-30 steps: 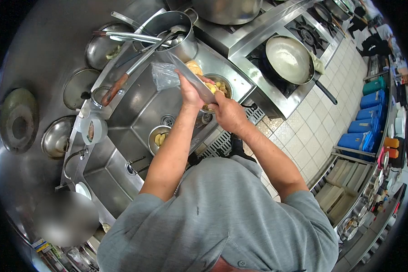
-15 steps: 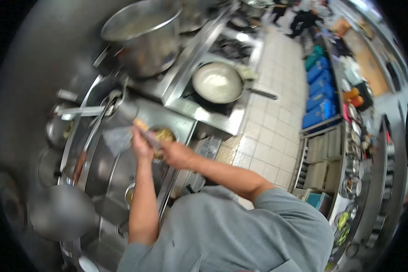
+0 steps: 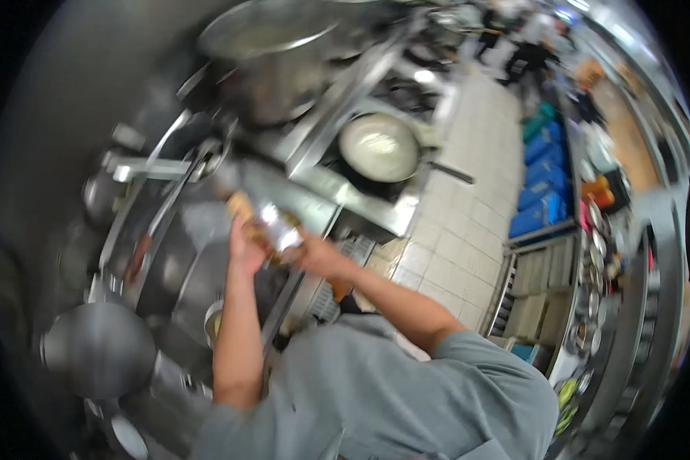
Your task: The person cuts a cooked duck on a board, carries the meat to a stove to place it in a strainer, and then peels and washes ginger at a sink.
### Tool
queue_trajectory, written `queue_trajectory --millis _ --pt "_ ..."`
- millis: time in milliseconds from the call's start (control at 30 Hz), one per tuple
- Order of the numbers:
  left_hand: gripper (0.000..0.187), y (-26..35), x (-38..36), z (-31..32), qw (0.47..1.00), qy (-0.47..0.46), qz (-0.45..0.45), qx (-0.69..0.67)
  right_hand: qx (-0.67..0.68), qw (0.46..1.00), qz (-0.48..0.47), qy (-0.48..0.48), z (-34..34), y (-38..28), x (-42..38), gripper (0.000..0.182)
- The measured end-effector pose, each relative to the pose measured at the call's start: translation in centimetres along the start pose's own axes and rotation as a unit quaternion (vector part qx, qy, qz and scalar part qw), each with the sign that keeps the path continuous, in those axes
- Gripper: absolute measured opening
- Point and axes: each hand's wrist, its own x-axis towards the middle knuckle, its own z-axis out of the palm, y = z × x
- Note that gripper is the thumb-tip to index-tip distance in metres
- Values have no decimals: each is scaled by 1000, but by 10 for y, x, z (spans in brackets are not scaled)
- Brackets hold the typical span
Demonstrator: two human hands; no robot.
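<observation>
Over the steel counter, my left hand (image 3: 247, 247) is closed around a blurred tan piece (image 3: 239, 205) that sticks out past its fingers. My right hand (image 3: 320, 255) grips a shiny, flat, blade-like piece (image 3: 280, 228) that slants between the two hands and catches bright light. Motion blur leaves its exact kind unclear. Behind and below it, yellowish food (image 3: 292, 219) shows in a container largely hidden by the hands. A small round container (image 3: 212, 322) stands beside my left forearm.
A frying pan (image 3: 379, 147) with pale contents sits on the stove ahead, its handle over the aisle. A large stockpot (image 3: 272, 77) stands farther left. At the left are a wooden-handled tool (image 3: 139, 257) and a round dark pan (image 3: 100, 351). Blue bins (image 3: 544, 172) fill a right-hand shelf.
The shiny piece has turned, now showing a broad bright face instead of a narrow grey one. Both hands have shifted slightly rightward in view, and the camera has swung a little.
</observation>
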Motion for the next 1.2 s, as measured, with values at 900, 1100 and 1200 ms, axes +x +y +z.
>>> queue_trajectory --millis 900,1100,1200 --pt "96 -22 -107 71 601 -23 74 795 169 969 168 -65 -22 4 -16 28" --pt "64 -18 -62 31 813 53 -5 580 44 989 138 -42 -41 -13 -49 35" --pt "46 -27 -54 -13 987 4 15 160 -102 990 -66 71 -34 22 -50 46"
